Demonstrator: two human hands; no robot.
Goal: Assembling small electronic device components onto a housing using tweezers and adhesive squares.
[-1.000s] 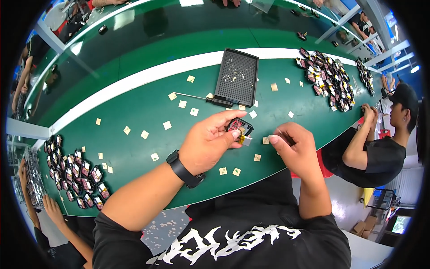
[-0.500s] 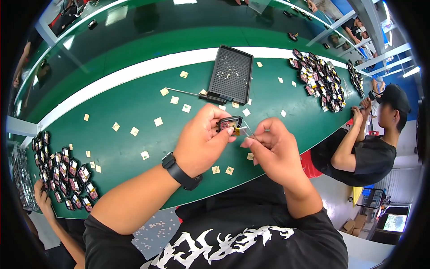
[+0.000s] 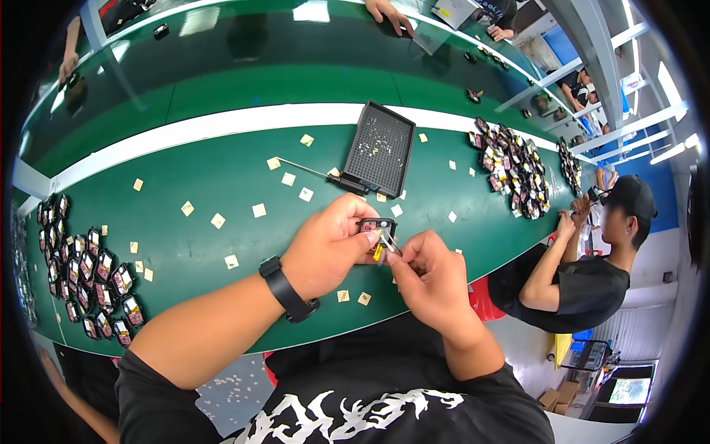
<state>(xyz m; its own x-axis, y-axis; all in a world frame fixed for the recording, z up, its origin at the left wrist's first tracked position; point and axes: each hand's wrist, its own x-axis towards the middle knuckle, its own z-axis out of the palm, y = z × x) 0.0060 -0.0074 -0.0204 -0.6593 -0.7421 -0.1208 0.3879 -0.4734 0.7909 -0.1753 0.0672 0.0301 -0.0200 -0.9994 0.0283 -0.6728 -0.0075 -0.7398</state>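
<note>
My left hand [image 3: 325,240] is closed around a small black electronic housing [image 3: 390,222], gripping it from the left side with the thumb over its front. A reddish circuit board shows inside the housing, and a yellow strip [image 3: 379,252] hangs from its lower side. In my right hand [image 3: 435,285], thumb and fingers pinch a pair of metal tweezers [image 3: 390,243]. The tweezers' tips reach the housing's lower part beside my left thumb; whether they grip anything there is too small to tell. Both hands are above the green table [image 3: 244,163].
Beyond my hands lies a black perforated tray [image 3: 405,133] holding tiny pale pieces, beside a screwdriver [image 3: 303,169]. Small square papers [image 3: 259,210] are scattered about. Similar housings are piled left [image 3: 103,270] and right [image 3: 514,166]. A co-worker [image 3: 592,259] sits at the right; a white rail [image 3: 222,133] crosses behind.
The tweezers have moved in against the housing, and my right hand is closer to my left. The housing is turned, its yellow strip pointing downward. The whole view has shifted slightly.
</note>
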